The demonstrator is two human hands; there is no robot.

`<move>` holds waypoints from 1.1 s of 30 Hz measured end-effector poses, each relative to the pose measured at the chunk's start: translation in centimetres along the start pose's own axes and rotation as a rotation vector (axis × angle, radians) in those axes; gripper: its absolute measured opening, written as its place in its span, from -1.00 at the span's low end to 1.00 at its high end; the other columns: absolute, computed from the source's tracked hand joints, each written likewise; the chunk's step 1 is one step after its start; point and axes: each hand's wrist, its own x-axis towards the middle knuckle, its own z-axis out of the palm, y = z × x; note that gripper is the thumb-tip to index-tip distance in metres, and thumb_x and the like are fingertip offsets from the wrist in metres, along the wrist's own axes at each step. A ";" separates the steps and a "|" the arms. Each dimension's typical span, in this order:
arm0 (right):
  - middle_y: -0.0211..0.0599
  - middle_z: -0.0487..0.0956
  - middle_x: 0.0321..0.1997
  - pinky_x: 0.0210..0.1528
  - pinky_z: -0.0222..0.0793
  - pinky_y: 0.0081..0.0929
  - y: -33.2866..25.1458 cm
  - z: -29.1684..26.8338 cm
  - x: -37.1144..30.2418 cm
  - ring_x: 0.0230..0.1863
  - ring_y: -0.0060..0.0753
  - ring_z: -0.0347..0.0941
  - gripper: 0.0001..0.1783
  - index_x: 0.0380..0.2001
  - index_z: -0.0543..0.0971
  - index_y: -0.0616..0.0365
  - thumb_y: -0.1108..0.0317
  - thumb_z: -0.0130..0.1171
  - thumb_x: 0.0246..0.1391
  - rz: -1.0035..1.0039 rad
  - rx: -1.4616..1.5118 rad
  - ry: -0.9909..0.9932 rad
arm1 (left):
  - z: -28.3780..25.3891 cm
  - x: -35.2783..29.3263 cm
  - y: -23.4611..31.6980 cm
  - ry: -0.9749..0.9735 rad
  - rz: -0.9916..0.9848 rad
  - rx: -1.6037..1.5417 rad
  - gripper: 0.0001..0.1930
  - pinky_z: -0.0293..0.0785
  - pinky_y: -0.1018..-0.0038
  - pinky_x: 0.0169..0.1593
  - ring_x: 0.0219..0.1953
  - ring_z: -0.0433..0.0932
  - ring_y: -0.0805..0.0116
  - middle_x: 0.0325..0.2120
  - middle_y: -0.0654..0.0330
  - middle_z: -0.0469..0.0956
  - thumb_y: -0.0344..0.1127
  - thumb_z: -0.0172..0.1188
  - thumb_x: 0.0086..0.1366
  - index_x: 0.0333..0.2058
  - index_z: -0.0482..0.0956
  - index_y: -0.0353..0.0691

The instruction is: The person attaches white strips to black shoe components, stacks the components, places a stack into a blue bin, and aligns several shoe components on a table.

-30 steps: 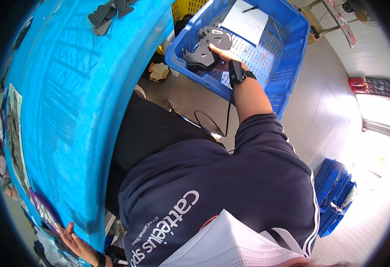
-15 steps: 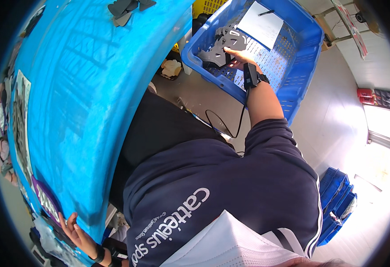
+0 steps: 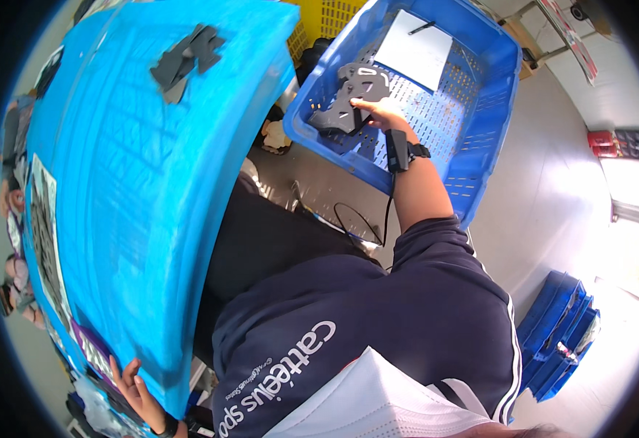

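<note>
The blue tabletop point(image 3: 126, 190) is located at the left. The blue crate point(image 3: 473, 160) is positioned just beside it, seemingly so that both can be reached from 1 standing place. Within the crate, the white sheet point(image 3: 411, 58) is laid flat at the far end, well placed to be kept clear of the handled parts. The dark gray pieces point(image 3: 330, 119) are located inside the crate, near its tabletop-side wall. A gray cluster point(image 3: 188, 62) is left on the tabletop. The dark gray pieces are gripped by the right hand point(image 3: 385, 113), its thumb laid over the top, probably to keep the layers together; the grip underneath is hidden. The left hand point(image 3: 143, 400) is held empty, fingers spread, near the tabletop edge; contact cannot be told. 1 pen point(image 3: 422, 28) is rested on the sheet.
</note>
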 end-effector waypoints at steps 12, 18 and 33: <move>0.65 -0.06 0.38 0.42 0.08 -0.22 -4.7 1.1 -5.1 0.42 0.40 0.03 0.58 0.36 -0.44 0.47 0.02 0.58 -0.33 -0.058 -0.418 0.253 | 2.5 7.0 4.3 -0.250 0.014 0.140 -0.45 0.45 0.29 0.09 -0.02 0.53 0.08 -0.03 -0.11 0.55 -0.34 0.12 0.41 0.30 0.19 -0.35; 0.28 -0.09 0.48 0.29 0.30 0.03 -5.0 2.2 -6.9 0.35 0.50 0.10 0.29 0.45 -0.05 -0.37 0.31 0.53 -0.31 -0.207 -0.601 0.161 | 2.9 9.1 3.2 -0.260 0.031 0.184 -0.48 0.48 0.36 0.01 -0.10 0.54 0.18 -0.11 -0.04 0.57 -0.38 0.18 0.38 0.25 0.28 -0.37; 0.30 0.20 0.34 0.27 0.26 0.07 -4.5 2.7 -7.6 0.29 0.41 0.18 0.03 0.36 0.16 0.11 0.43 0.37 -0.26 -0.467 -0.610 0.320 | 3.2 10.6 2.1 -0.315 0.031 0.118 -0.39 0.22 0.58 0.00 -0.19 0.33 0.50 -0.24 0.27 0.40 -0.39 0.04 0.40 0.38 0.11 -0.23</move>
